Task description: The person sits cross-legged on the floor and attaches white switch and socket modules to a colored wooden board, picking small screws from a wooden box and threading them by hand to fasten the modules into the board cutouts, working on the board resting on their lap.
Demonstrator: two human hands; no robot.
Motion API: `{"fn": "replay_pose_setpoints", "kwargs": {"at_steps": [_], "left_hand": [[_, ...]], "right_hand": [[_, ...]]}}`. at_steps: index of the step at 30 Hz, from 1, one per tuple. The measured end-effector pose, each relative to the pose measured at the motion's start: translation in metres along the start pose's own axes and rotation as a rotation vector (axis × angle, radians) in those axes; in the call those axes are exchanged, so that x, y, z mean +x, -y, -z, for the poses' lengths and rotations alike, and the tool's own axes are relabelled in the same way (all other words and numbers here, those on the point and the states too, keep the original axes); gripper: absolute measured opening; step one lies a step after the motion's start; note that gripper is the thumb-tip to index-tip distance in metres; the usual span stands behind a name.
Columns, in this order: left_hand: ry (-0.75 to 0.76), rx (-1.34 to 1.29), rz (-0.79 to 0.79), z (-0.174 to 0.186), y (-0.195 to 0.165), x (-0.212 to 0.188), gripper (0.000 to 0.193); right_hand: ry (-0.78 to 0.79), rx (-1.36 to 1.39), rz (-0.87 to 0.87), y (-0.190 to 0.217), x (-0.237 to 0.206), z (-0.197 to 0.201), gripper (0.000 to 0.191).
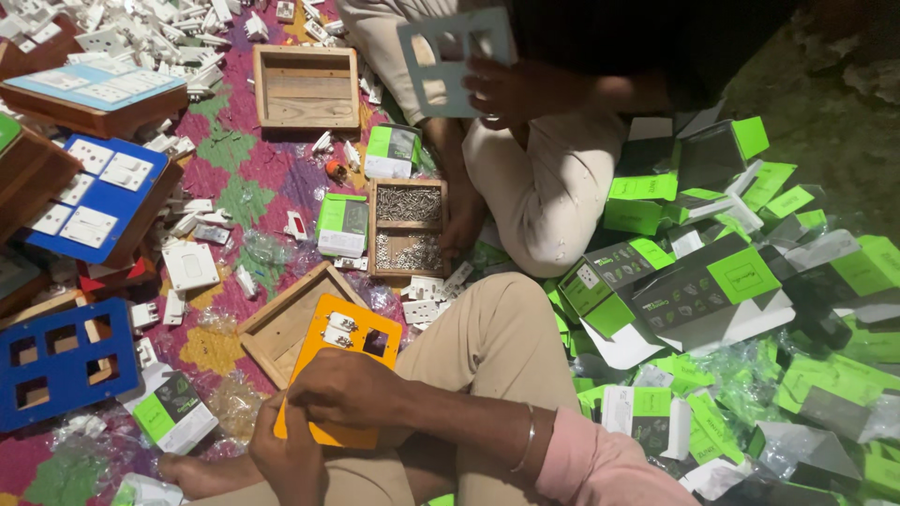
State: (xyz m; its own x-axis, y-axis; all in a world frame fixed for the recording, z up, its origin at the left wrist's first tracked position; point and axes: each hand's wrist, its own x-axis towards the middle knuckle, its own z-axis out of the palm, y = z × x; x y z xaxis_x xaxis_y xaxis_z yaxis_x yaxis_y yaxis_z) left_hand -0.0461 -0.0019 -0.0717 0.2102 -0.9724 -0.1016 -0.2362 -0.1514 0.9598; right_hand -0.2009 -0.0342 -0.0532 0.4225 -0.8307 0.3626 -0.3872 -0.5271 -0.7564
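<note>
The person sits on the floor with a flat orange plastic switch plate with cut-outs (339,361) resting across the lap, beside an open wooden box (281,328). The right hand (349,386) lies curled over the plate's lower part, gripping it; the left hand (286,450) pinches its near edge. White switch modules (339,330) already sit in the plate, so fitting looks under way; an empty cut-out calls for another module.
</note>
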Motion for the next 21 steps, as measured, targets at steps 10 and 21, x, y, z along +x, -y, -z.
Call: {"fn": "replay_pose_setpoints", "kwargs": {"at_steps": [10, 21], "left_hand": [[0.001, -0.117, 0.071, -0.002, 0.01, 0.0, 0.022], [-0.026, -0.017, 0.015, -0.003, 0.011, 0.001, 0.021]], "right_hand": [[0.023, -0.022, -0.019, -0.005, 0.0, 0.0, 0.022], [-0.008, -0.056, -0.09, -0.009, 0.001, -0.007, 0.017]]}}
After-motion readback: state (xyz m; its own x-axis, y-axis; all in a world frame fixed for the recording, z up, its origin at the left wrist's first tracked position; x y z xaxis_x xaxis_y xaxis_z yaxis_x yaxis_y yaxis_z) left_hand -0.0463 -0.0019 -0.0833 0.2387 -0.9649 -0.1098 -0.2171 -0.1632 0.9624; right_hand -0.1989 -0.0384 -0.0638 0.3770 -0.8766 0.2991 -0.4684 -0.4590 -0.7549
